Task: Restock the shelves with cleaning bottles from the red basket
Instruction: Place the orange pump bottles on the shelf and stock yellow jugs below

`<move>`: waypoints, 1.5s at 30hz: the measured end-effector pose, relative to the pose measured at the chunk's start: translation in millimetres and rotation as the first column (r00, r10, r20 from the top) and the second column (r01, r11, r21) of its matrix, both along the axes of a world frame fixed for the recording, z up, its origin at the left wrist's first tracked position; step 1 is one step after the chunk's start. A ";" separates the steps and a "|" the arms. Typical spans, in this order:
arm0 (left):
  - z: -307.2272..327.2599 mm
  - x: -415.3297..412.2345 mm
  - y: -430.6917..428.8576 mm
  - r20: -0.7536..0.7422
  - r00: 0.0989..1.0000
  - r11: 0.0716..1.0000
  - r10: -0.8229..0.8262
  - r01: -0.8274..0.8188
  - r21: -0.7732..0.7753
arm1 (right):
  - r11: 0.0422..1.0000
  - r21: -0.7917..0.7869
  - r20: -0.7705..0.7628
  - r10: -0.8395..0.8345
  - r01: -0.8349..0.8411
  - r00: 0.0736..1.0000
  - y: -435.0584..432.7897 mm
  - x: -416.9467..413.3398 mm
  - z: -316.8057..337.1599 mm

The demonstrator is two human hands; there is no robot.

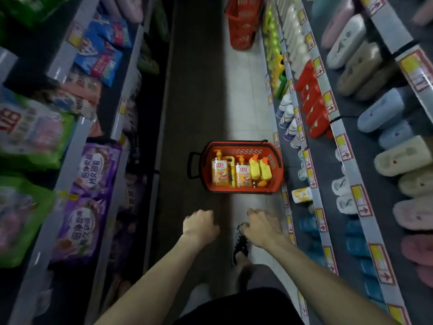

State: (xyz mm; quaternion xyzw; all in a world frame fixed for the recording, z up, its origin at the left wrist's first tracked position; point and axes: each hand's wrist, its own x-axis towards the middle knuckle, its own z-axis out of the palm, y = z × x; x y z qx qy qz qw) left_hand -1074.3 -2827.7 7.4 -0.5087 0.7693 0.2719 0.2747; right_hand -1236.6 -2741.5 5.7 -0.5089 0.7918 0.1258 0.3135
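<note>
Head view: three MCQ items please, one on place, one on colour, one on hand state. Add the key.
1. Where is the red basket that holds bottles?
A. On a left shelf
B. On the aisle floor, beside the right-side shelves
C. On the top right shelf

2. What colour are the bottles in it?
A. Blue
B. White
C. Yellow and orange

3. What do the left hand and right hand hold?
A. Nothing
B. One bottle each
C. The basket's handle

Key: 1 B, the basket stands on the floor tiles next to the lowest right shelf. 2 C, every bottle in it shows yellow with orange parts. 3 A, both hands are loosely curled, short of the basket, with nothing in them.
</note>
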 end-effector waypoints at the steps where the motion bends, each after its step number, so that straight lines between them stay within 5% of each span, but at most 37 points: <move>1: -4.6 -12.4 -9.3 0.005 1.000 1.000 0.011 -0.011 0.011 | 1.000 0.020 0.007 0.016 -0.016 1.000 -11.3 -11.6 -4.1; 7: -32.7 -66.0 -67.3 0.016 0.996 0.995 0.087 -0.087 0.055 | 0.991 0.062 0.004 0.119 -0.119 0.993 -84.7 -68.2 -32.1; 18: -126.1 -97.9 -187.7 0.127 0.983 0.988 -0.132 0.119 0.098 | 0.975 0.177 0.012 0.137 -0.137 0.991 -202.1 -113.1 -116.9; 33: -281.1 -127.0 -284.6 0.098 0.995 0.952 0.003 -0.033 0.303 | 0.941 0.313 0.070 0.115 -0.132 0.991 -308.1 -124.1 -266.2; 39: -361.8 -146.5 -298.2 0.071 0.929 0.870 0.363 -0.365 0.331 | 0.947 0.312 0.129 0.045 -0.083 0.991 -331.1 -125.3 -349.9; 45: -414.1 -167.7 -293.9 0.026 0.682 0.637 0.731 -0.695 0.335 | 0.867 0.398 0.233 -0.411 0.299 0.882 -337.9 -124.0 -411.9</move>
